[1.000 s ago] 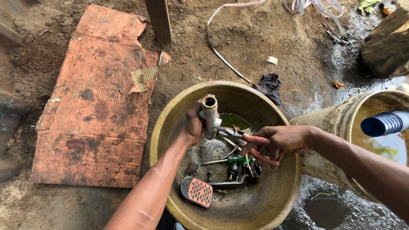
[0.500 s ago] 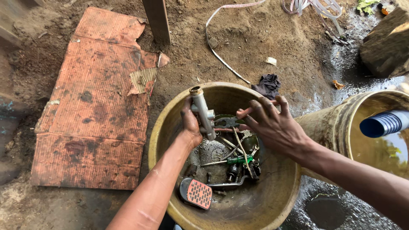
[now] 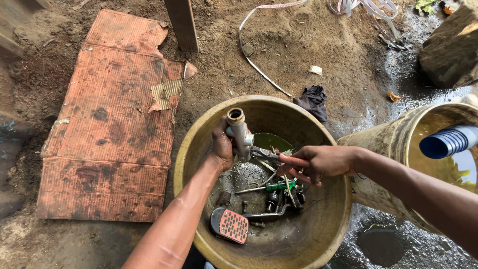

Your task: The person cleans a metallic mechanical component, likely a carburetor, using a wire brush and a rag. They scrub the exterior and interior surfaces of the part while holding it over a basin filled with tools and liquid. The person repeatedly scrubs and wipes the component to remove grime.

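Note:
My left hand [image 3: 222, 145] grips a short grey pipe fitting [image 3: 239, 127] held upright over a wide yellowish basin [image 3: 199, 129]. My right hand [image 3: 318, 163] is closed on the red handles of a pair of pliers [image 3: 271, 157], whose jaws reach left to the base of the fitting. Below both hands, the basin holds a green-handled screwdriver [image 3: 276, 186], a metal wrench [image 3: 266, 214], small dark parts and an orange perforated pad [image 3: 230, 225].
A flattened, stained cardboard sheet [image 3: 112, 119] lies on the dirt at left. A muddy bucket [image 3: 398, 149] with water and a blue pipe [image 3: 448, 142] stands at right. A dark rag [image 3: 312, 99], a white strap [image 3: 259, 65], a wooden post [image 3: 181, 22] and a rock [image 3: 450, 47] lie beyond.
My right hand went from spread open above the basin to closed on the pliers, now brought up against the fitting. My left hand stays on the fitting, tilting it slightly.

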